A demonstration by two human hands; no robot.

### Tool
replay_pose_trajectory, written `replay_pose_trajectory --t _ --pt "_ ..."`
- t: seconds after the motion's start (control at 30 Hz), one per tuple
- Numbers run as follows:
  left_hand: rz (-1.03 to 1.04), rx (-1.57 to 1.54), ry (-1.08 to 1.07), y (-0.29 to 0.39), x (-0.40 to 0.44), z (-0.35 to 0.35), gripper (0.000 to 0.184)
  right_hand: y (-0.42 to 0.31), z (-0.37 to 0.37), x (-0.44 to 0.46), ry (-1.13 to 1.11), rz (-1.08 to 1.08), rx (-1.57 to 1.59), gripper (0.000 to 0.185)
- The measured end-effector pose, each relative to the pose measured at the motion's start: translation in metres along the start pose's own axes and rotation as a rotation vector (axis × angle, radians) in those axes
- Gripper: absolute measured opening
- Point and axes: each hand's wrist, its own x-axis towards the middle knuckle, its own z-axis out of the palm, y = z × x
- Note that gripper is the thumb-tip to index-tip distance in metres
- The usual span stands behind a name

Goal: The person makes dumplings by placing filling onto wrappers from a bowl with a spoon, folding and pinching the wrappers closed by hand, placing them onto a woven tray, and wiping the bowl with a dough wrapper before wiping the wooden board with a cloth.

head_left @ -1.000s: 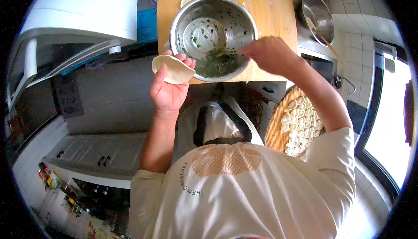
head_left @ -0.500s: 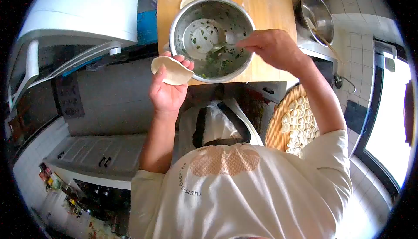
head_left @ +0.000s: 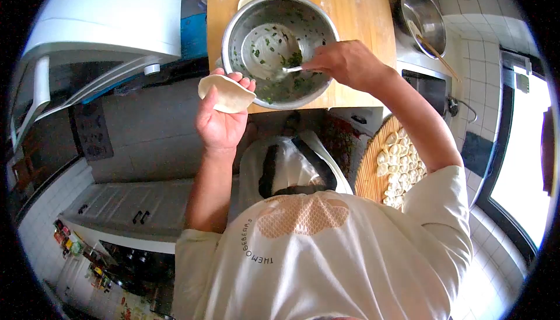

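A pale brown, smooth-topped wooden table is filling the far middle of the scene. At the near right, beside the person's right arm, a round tan slatted tray is holding rows of small, pale, folded dumplings. A wide, round, silver metal bowl is sitting at the table's near edge, with bits of green clinging to its inner wall. At the far right, a second round silver metal bowl is standing near the sink.

The two hands are working well apart. The left hand is lying palm up at the bowl's near left, its fingers supporting a thin, round, cream-coloured dough wrapper from below and its thumb pressing on top. The right hand is reaching over the bowl's right rim, its fingers closing around a slim, pale, shiny spoon. A dark green, finely chopped clump is showing right by the spoon; whether it is resting on it is not clear.

The step in hand appears to be gathering the green mixture. Moving a loaded spoon would be calling for a level grip, with the wrapper lying flat and steady.
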Motion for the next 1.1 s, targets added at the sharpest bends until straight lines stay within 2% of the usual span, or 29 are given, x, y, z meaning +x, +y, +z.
replay_pose_trajectory --t 0.1,0.2,0.3,0.37,0.4,0.47,0.5,0.53,0.6,0.67,0.73,0.8,0.87,1.1 --pt "-0.009 0.089 0.066 0.000 -0.002 0.002 0.033 0.007 -0.006 -0.007 -0.128 0.115 0.008 0.024" --pt "-0.005 0.072 0.061 -0.003 -0.002 0.001 0.033 0.003 -0.012 -0.001 -0.020 0.179 0.053 0.023" --pt "0.008 0.091 0.026 -0.001 0.000 0.001 0.033 0.008 0.000 -0.001 0.045 0.126 0.012 0.020" --pt "-0.003 0.100 0.051 -0.001 -0.001 0.000 0.034 0.005 -0.011 -0.007 -0.108 0.226 0.004 0.020" --pt "-0.006 0.100 0.056 -0.002 -0.002 -0.001 0.034 0.004 -0.013 -0.006 -0.111 0.228 0.009 0.020" --pt "0.002 0.095 0.054 -0.004 -0.001 -0.001 0.034 0.005 -0.019 0.001 0.035 0.251 -0.019 0.020" --pt "0.000 0.093 0.051 -0.004 -0.001 -0.001 0.034 0.009 -0.012 0.003 0.085 0.143 -0.018 0.019" --pt "-0.008 0.101 0.052 -0.003 -0.001 -0.001 0.034 0.008 -0.009 0.001 0.087 0.142 -0.021 0.019" --pt "-0.003 0.112 0.052 0.000 0.001 -0.001 0.034 0.006 -0.007 -0.002 -0.101 0.145 -0.062 0.018" --pt "0.001 0.099 0.044 -0.003 -0.002 -0.001 0.035 0.006 -0.008 -0.007 -0.058 0.130 -0.054 0.018" --pt "-0.006 0.094 0.051 -0.004 -0.003 -0.001 0.035 0.004 -0.017 -0.005 0.072 0.260 -0.124 0.017" --pt "0.000 0.090 0.049 -0.004 -0.001 0.000 0.035 0.002 -0.018 -0.002 0.045 0.311 -0.191 0.017" --pt "-0.001 0.089 0.057 -0.004 -0.003 0.000 0.034 0.002 -0.013 -0.003 -0.074 0.392 -0.202 0.016" --pt "0.016 0.056 0.036 -0.008 -0.004 -0.003 0.033 0.000 -0.001 -0.007 -0.039 0.314 -0.091 0.017"
